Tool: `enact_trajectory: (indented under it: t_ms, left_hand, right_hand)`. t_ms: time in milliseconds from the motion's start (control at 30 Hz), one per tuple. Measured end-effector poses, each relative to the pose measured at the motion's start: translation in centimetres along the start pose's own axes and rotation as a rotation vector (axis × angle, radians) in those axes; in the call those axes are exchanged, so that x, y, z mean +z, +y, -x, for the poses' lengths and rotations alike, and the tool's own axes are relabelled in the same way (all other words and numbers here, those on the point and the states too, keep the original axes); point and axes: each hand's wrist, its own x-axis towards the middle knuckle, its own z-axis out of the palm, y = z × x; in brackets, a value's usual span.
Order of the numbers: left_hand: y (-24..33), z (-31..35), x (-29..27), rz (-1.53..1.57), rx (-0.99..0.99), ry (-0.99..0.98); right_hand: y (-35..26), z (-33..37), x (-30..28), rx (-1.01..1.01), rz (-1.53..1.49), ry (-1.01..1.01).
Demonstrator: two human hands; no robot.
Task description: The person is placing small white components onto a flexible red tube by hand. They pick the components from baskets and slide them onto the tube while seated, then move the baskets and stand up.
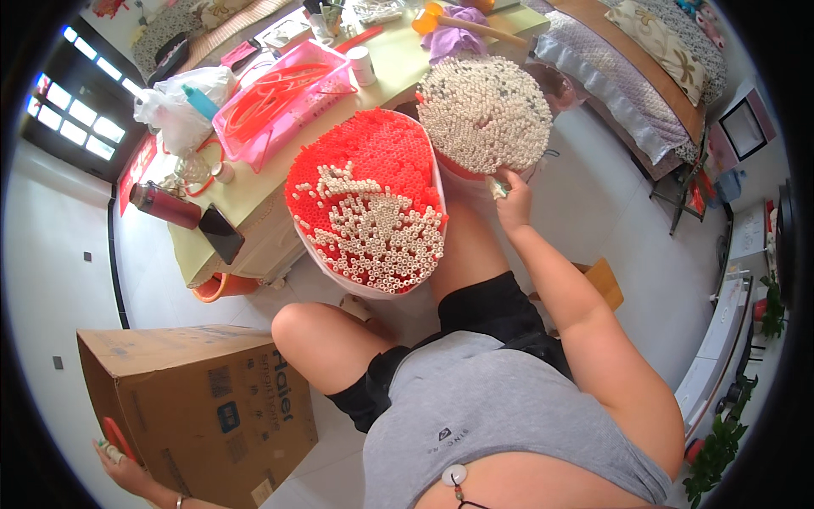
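Fronting the desk (392, 81), an open carton (222, 433) stands off its near left corner. Along the near edge stand a red-and-white tube bundle (363, 140) and a smaller pale-ended bundle (483, 110), both probably heavy, loosely packed, best supported from beneath. The right hand (514, 204) meets the latter's near rim; whether its fingers pinch a tube cannot be told. At the carton's open left edge, the left hand (124, 472) appears to pinch a red strip (119, 438) between its fingers, probably light, pliant, best held mid-length.
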Motion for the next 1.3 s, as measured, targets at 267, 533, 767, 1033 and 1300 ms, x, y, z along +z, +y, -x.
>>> enact_trajectory:
  t_ms: [267, 533, 767, 1033, 1300]
  left_hand:
    - [24.6, 13.3, 1.9, 0.617, 0.191, -0.173]
    - [38.5, 21.8, 4.9, 1.078, 0.456, -0.429]
    - [41.2, 25.1, 4.1, 1.21, 0.597, -0.536]
    - [40.7, 27.1, 4.4, 1.289, 0.551, -0.615]
    - [40.0, 27.6, 3.5, 1.379, 0.405, -0.754]
  right_hand:
    - [-1.8, -0.4, -0.2, -0.153, 0.125, 0.066]
    - [-0.5, -0.2, -0.1, -0.121, 0.063, -0.047]
    - [-3.2, 1.3, 0.5, -0.09, 0.016, 0.04]
    - [-2.8, 0.5, 0.7, -0.018, -0.01, 0.083]
    - [-20.8, -3.4, -12.0, -0.583, -0.248, 0.169]
